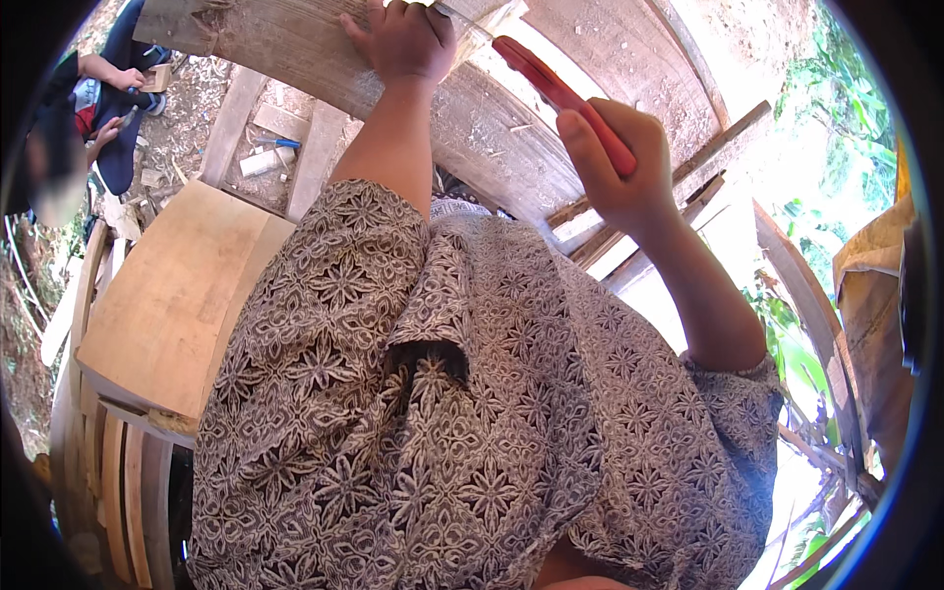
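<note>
My right hand (pixel 624 162) is closed around the red handle of a hand tool (pixel 551 84). From the handle's far end a thin blade-like strip runs up and left toward my left hand; its kind is not clear. My left hand (pixel 413 44) bears down at the top edge, its fingers bent and partly cut off by the picture. It seems to grip a pale piece of wood (pixel 497 25), which lies beside it under the strip. Beneath both is a broad, weathered plank (pixel 295 54).
A large pale wooden block (pixel 182 295) stands at my left above stacked boards (pixel 123 501). Wood chips and a blue-handled tool (pixel 280 143) lie on the ground. At the upper left another person (pixel 93 123) holds tools. Boards (pixel 806 285) and plants border the right.
</note>
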Action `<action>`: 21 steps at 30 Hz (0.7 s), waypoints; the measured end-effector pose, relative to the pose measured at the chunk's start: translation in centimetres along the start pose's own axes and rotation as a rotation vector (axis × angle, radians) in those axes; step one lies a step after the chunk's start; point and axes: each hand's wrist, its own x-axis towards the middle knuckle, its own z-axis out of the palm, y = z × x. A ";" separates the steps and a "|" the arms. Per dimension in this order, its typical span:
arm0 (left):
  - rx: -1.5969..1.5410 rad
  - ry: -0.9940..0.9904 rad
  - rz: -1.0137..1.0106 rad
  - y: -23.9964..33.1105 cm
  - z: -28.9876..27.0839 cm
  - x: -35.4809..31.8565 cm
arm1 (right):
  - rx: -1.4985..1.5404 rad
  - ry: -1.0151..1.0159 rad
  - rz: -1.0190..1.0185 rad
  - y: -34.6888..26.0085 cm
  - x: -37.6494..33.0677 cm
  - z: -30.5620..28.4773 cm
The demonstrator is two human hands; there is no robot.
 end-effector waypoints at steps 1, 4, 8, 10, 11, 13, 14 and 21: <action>-0.003 -0.010 0.002 0.5 -0.2 0.1 | 0.007 0.015 0.001 0.7 0.9 0.4; 0.001 -0.009 0.017 1.1 -0.4 0.3 | 0.041 0.059 -0.061 2.9 2.7 2.4; 0.089 0.066 0.090 -0.3 1.5 0.1 | 0.080 0.115 -0.248 6.4 2.0 8.2; 0.115 0.092 0.134 -1.8 3.4 -0.6 | 0.070 0.169 -0.273 5.9 1.7 9.2; 0.113 0.111 0.158 -3.0 4.2 -0.5 | 0.068 0.170 -0.277 5.8 2.3 8.9; 0.106 0.007 0.141 -3.3 3.1 0.7 | 0.063 0.192 -0.226 5.4 2.6 8.4; 0.110 -0.099 0.089 -2.0 1.7 1.1 | 0.098 0.230 -0.269 6.0 3.3 7.9; -0.059 -0.203 0.078 -3.9 2.8 3.0 | 0.099 0.163 -0.106 7.1 6.9 3.5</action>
